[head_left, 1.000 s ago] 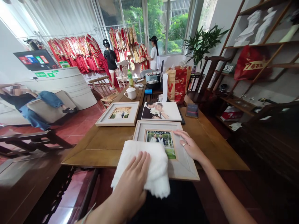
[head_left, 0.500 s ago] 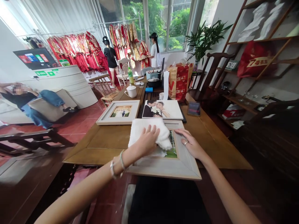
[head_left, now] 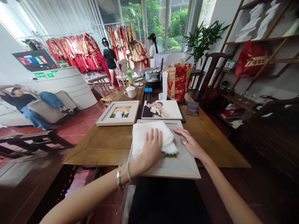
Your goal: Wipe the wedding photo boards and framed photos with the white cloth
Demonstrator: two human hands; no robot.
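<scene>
A folded white cloth (head_left: 142, 137) lies over the middle of a pale wooden picture frame (head_left: 163, 171) and hides most of its picture. My left hand (head_left: 151, 147) presses flat on the cloth, fingers stretched forward, bracelets at the wrist. At the frame's right side, my right hand (head_left: 190, 144) holds the border, a ring on one digit; its outer fingers are partly hidden. The frame's near edge juts past the wooden table (head_left: 112, 140). Beyond it are a second framed picture (head_left: 120, 113) and a wedding photo panel (head_left: 173, 109).
Farther along the table stand a white lidded cup (head_left: 130, 92), a green-labelled bottle (head_left: 129, 76), a red and tan paper bag (head_left: 177, 82) and a small dark-screened device (head_left: 192, 108). Two people stand near red garments (head_left: 74, 51); another person (head_left: 25, 99) reclines at left.
My left hand and the cloth have shifted slightly right and toward me over the frame, covering more of the picture. My right hand stays on the frame's right side.
</scene>
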